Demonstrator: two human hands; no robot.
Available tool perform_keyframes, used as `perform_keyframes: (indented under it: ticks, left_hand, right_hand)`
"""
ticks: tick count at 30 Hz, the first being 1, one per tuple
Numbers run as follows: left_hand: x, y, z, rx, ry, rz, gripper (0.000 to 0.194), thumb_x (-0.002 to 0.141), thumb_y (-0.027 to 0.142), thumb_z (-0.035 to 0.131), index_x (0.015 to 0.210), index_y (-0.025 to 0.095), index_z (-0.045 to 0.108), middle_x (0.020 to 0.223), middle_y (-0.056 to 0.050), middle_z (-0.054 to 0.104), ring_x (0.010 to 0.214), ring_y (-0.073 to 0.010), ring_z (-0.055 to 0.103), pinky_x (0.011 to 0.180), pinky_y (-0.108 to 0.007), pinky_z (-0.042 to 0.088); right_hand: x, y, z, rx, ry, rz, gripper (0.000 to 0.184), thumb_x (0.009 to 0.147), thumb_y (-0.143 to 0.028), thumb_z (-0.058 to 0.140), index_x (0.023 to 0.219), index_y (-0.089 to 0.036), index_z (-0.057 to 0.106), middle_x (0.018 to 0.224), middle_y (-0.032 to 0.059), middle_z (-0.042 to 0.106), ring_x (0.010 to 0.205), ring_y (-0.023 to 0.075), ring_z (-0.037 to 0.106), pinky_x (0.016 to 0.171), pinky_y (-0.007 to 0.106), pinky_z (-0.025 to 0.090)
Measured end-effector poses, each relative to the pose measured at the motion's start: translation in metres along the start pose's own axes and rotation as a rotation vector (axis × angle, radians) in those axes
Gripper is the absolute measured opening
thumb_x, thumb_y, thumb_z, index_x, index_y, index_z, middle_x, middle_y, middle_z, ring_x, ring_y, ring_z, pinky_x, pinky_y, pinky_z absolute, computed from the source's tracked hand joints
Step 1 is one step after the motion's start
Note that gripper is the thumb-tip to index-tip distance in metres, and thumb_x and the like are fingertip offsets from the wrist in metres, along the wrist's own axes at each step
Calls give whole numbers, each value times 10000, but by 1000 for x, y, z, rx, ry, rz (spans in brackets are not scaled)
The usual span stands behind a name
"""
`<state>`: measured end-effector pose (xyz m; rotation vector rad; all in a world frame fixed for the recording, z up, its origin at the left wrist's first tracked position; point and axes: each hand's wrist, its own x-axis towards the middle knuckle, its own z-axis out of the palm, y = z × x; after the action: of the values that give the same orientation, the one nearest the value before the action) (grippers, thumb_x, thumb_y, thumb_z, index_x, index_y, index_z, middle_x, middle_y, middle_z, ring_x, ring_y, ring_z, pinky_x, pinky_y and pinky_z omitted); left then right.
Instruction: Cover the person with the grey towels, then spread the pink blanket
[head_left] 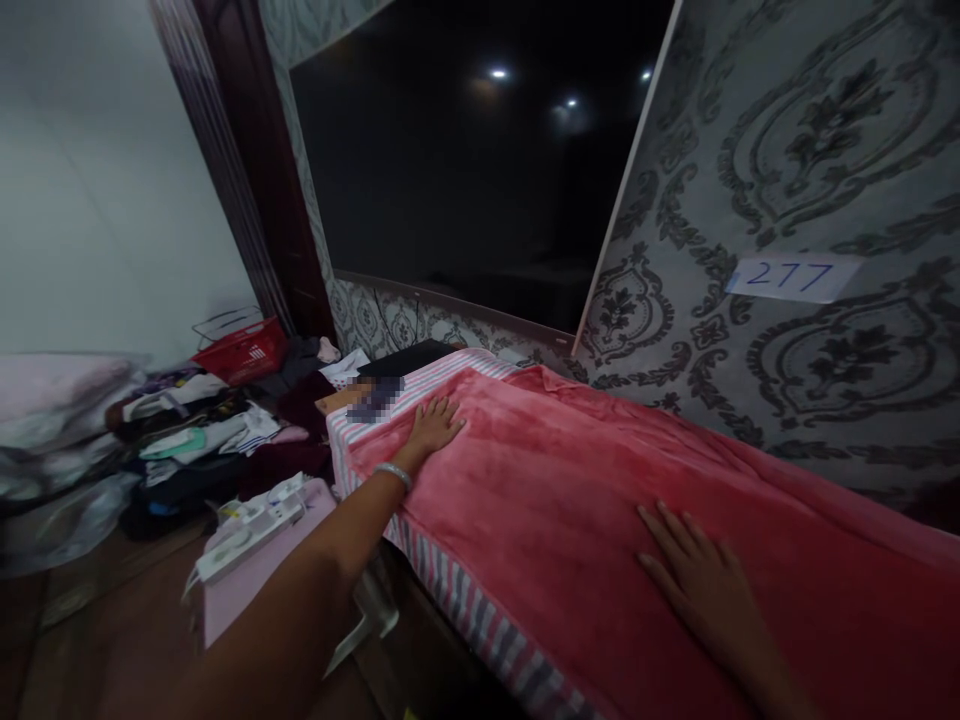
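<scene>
A plush coral-red blanket lies spread over a striped cloth that covers a long, low surface. My left hand, with a silvery bangle on its wrist, rests flat near the blanket's far left end, fingers apart. Closer to me on the right, my right hand lies on the blanket with its fingers stretched out. Neither hand grips anything. Along the wall side the blanket is bunched into folds, while its middle is mostly smooth.
A large television hangs on the patterned wall behind. At the left, a power strip sits on a pink-topped stool. Heaped clothes and a red basket lie beyond it. A paper marked 277 is on the wall.
</scene>
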<state>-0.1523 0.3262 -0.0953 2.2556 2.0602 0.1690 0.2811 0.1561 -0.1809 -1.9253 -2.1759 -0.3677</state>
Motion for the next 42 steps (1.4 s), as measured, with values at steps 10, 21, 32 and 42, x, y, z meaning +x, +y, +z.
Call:
perform_keyframes:
  ticks: [10, 21, 32, 42]
  left_hand:
    - [-1, 2, -1, 23, -13, -22, 660, 1019, 556, 236, 1602, 250, 287, 1703, -88, 201, 1580, -265, 137, 1262, -551, 138]
    - [48, 85, -35, 84, 46, 146, 642, 1021, 511, 242, 1545, 175, 401, 1651, -170, 318, 1543, -347, 238, 1218, -603, 225]
    - [88, 153, 5, 50, -6, 277, 669, 995, 511, 284, 1589, 207, 331, 1660, -148, 306, 1531, -379, 259, 1192, -639, 257]
    - [98, 154, 5, 51, -12, 285, 735, 967, 552, 226, 1600, 188, 306, 1673, -136, 280, 1535, -383, 235, 1197, -617, 252]
  right_hand:
    - [0, 0, 5, 5, 18, -5, 636, 973, -564, 316, 1531, -304, 474, 1621, 47, 380, 1495, 332, 335, 1160, 611, 314]
    - [10, -23, -38, 91, -156, 101, 596, 1016, -508, 393, 1582, -326, 367, 1669, 38, 257, 1532, 311, 255, 1219, 610, 213]
    - [15, -26, -63, 238, -237, 140, 638, 1024, -572, 396, 1609, -348, 278, 1696, 26, 176, 1567, 278, 125, 1253, 577, 82]
    - [18, -14, -77, 289, -177, 261, 600, 1044, -512, 374, 1601, -292, 329, 1687, 53, 216, 1559, 245, 172, 1260, 525, 111]
